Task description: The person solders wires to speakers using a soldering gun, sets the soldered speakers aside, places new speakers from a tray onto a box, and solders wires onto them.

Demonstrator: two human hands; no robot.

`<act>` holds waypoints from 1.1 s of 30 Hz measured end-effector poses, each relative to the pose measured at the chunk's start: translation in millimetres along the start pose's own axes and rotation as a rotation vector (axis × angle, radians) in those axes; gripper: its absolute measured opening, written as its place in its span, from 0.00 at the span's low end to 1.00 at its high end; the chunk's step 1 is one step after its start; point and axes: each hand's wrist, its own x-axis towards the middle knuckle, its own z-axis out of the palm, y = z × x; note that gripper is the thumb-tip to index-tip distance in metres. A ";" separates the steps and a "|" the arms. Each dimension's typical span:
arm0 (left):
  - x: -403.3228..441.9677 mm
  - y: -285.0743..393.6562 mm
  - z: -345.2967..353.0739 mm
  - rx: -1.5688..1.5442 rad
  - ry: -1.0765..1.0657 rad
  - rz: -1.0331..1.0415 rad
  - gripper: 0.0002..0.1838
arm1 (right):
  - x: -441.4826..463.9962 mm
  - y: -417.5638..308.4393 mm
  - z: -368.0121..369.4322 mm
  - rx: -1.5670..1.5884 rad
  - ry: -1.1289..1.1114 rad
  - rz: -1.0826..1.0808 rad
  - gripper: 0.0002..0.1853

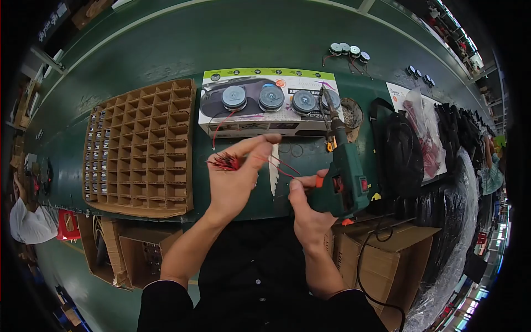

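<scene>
A bundle of thin red and black wires (227, 162) is in my left hand (231, 185), its dark tips fanning out on the left side. My left thumb and index finger are pinched together, and red wire strands (281, 166) run from them across to my right hand (310, 220). There, my right thumb and index finger close on the strands' far end. Right beside these fingers is a green power tool (348, 177), perhaps a soldering gun, with an orange trigger and its nose pointing away from me. Beyond my hands, round metal-cased speakers (271, 98) rest on a printed box (249, 128).
At left stands a cardboard divider tray (138, 149), with speakers in its left columns. More speakers (354, 51) lie farther back. A small round container (352, 113) and black bag (395, 144) are at right. Open cartons (381, 265) and a black cable (360, 271) sit below the table edge.
</scene>
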 end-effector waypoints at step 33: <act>-2.8 16.9 -16.7 0.516 -0.240 0.429 0.10 | 38.3 -16.9 0.6 -0.152 -0.315 -0.159 0.23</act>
